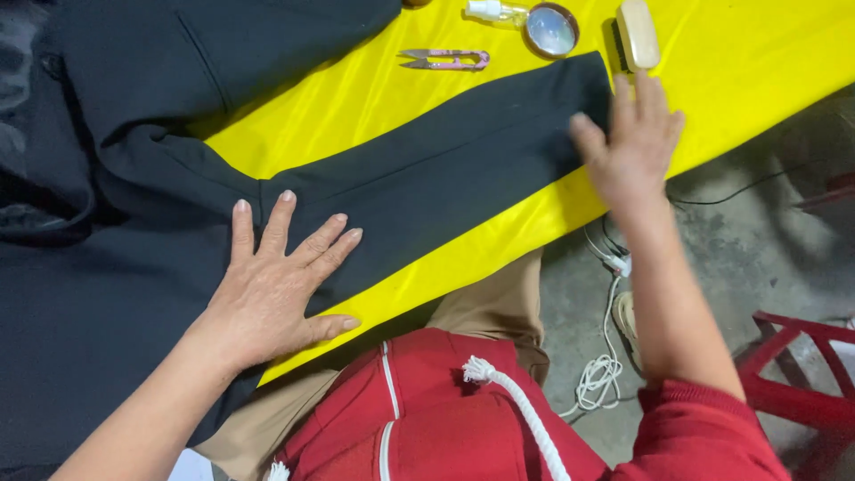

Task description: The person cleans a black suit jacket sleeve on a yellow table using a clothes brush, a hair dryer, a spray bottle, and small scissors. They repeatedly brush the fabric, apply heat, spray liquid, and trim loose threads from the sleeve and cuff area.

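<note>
Black jacket sleeve (427, 178) on yellow cloth (374, 98), left hand (272, 294) and right hand (632, 147) flat, fingers spread

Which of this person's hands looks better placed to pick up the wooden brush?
Probably the right hand: its fingertips lie at the sleeve's cuff, just below the wooden brush. The left hand lies flat on the black jacket, far from it.

Around the black woollen jacket sleeve (427, 183), bare yellow satin cloth (739, 62) on the desk gives passage. Beyond the sleeve, pink thread snips (443, 59), a round hand mirror (551, 29) and a wooden brush (638, 34) crowd the way.
</note>
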